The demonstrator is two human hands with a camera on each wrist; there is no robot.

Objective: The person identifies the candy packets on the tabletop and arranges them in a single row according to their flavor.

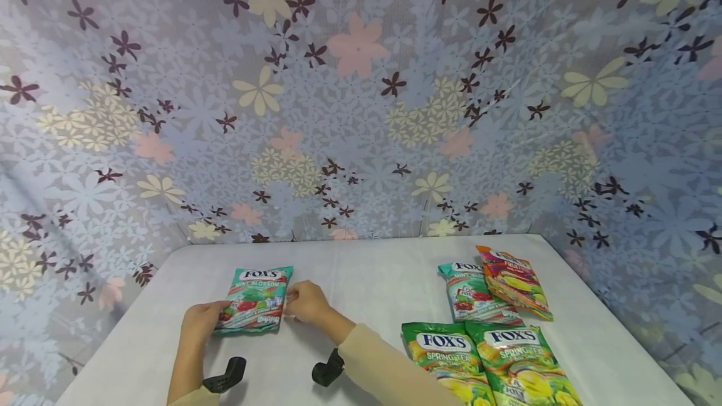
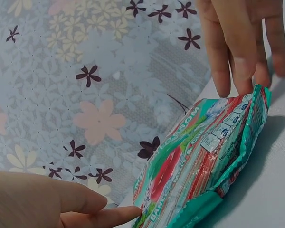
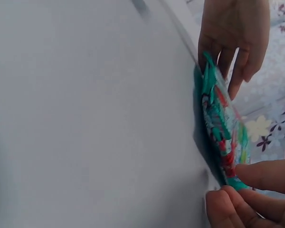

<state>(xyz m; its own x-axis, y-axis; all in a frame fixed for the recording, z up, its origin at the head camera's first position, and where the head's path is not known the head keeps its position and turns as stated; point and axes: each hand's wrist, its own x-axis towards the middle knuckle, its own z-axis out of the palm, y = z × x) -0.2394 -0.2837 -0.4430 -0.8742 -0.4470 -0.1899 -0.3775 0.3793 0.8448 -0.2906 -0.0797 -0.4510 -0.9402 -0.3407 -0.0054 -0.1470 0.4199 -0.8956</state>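
Note:
A teal Fox's Mint Blossom candy bag (image 1: 256,299) lies face up at the table's left. At its lower left edge is my left hand (image 1: 202,324); in the left wrist view an extended finger (image 2: 118,216) touches the bag. My right hand (image 1: 307,302) is at the bag's right edge. The left wrist view shows that hand's fingers (image 2: 218,71) fairly straight, hanging by the bag's corner. Close to the bag's end in the right wrist view is the right thumb (image 3: 266,175), other fingers bent below it.
Another Mint Blossom bag (image 1: 465,296) lies on the right, partly under an orange Fox's fruit bag (image 1: 516,281). Two green Spring Tea bags (image 1: 445,356) lie side by side nearer me. White cloth covers the table (image 1: 361,274); a flowered curtain (image 1: 361,111) hangs behind.

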